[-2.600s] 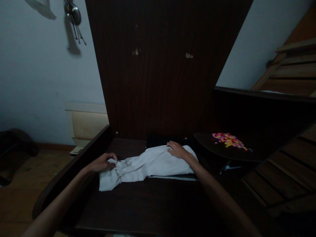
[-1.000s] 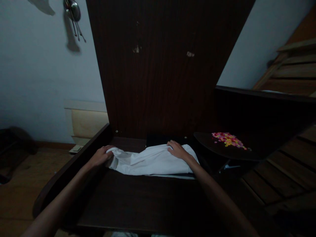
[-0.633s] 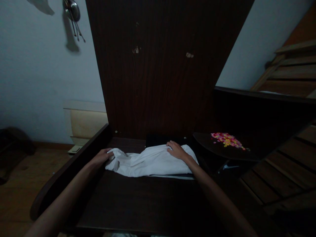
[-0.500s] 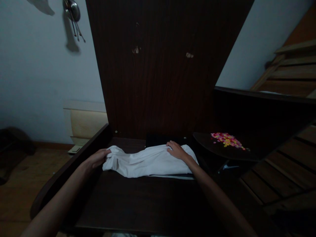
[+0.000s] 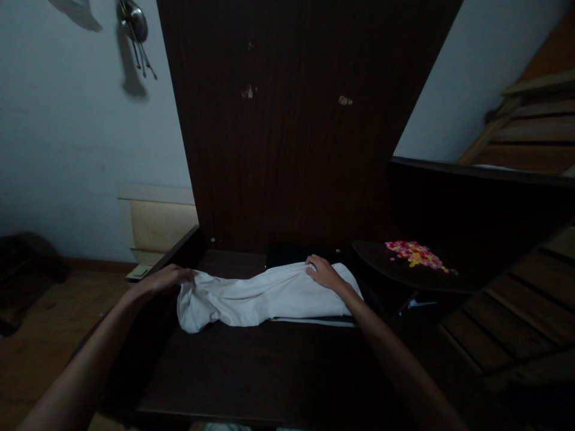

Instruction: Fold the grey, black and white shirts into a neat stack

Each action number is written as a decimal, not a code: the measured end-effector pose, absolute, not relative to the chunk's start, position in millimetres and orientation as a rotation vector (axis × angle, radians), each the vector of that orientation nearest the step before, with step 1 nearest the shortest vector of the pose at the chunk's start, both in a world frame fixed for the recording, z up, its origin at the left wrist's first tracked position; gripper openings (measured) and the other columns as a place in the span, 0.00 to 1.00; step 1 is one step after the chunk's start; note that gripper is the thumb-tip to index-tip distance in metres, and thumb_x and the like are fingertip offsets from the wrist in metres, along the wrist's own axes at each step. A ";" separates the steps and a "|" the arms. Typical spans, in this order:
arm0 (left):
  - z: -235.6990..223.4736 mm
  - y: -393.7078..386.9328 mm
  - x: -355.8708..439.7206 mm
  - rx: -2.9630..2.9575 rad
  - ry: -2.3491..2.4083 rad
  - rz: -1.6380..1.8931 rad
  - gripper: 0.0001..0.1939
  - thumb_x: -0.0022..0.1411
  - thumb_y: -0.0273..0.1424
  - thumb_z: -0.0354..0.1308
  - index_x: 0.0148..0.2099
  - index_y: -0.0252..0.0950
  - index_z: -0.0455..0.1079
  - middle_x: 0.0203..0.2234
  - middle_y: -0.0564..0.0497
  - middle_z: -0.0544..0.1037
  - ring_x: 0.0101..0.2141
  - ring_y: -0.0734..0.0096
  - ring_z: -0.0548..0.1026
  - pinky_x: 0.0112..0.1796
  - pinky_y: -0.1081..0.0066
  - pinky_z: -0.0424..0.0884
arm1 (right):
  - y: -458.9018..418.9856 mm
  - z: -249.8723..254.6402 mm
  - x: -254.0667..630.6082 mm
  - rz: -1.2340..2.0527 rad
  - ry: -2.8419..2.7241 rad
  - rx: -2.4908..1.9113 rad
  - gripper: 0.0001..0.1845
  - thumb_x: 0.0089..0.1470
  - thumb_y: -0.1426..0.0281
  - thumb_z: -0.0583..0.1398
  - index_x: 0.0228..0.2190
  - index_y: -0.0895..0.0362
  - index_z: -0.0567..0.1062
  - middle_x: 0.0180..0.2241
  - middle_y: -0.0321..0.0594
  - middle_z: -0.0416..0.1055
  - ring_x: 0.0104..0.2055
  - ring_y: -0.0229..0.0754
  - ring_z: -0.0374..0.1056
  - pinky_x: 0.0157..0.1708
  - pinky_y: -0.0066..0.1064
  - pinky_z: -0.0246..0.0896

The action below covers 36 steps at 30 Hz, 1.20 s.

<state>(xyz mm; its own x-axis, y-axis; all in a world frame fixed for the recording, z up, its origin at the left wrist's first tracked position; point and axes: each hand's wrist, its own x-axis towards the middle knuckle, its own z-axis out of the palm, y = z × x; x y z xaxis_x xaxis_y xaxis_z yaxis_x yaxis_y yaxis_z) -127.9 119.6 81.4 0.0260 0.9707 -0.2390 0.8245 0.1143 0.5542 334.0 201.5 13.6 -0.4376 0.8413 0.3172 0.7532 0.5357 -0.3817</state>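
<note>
A long piece of white cloth [image 5: 269, 293], wrinkled and folded over, lies across a dark wooden desktop [image 5: 233, 371]. My left hand [image 5: 173, 277] pinches its far left corner, fingers closed on the edge. From there the left end spreads and hangs down toward the front. On the right part, my right hand [image 5: 324, 273] presses the cloth, its fingers curled over the back edge, and folds run leftward from them. Under the right end a dark layer and a thin pale edge show along the front. The kind of garment, if it is one, cannot be made out.
A tall dark panel [image 5: 291, 149] rises behind the desk. A raised side board [image 5: 179, 246] borders the left. At right, a curved shelf [image 5: 381, 263] carries a heap of small pink, red and yellow pieces [image 5: 415, 254]. A wooden slatted frame [image 5: 534, 129] stands beyond.
My left hand lifted and turned the cloth's left end, then moved left with it, so that end is now stretched out and spread. My right hand has stayed in place.
</note>
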 end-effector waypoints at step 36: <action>24.6 230.8 176.7 2.263 0.918 0.677 0.21 0.56 0.34 0.61 0.51 0.32 0.73 0.42 0.45 0.79 0.41 0.64 0.76 0.43 0.69 0.69 | 205.6 48.9 431.5 0.705 -2.125 -1.307 0.14 0.48 0.63 0.62 0.35 0.58 0.75 0.36 0.40 0.73 0.38 0.43 0.68 0.39 0.33 0.63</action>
<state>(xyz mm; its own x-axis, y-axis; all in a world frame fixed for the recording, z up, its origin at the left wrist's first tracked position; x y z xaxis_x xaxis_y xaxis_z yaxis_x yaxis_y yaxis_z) 176.7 230.8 24.6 0.6311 0.7414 0.2282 0.4365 -0.5826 0.6856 431.5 205.6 48.9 -0.3818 0.9078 0.1736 0.6238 0.3917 -0.6763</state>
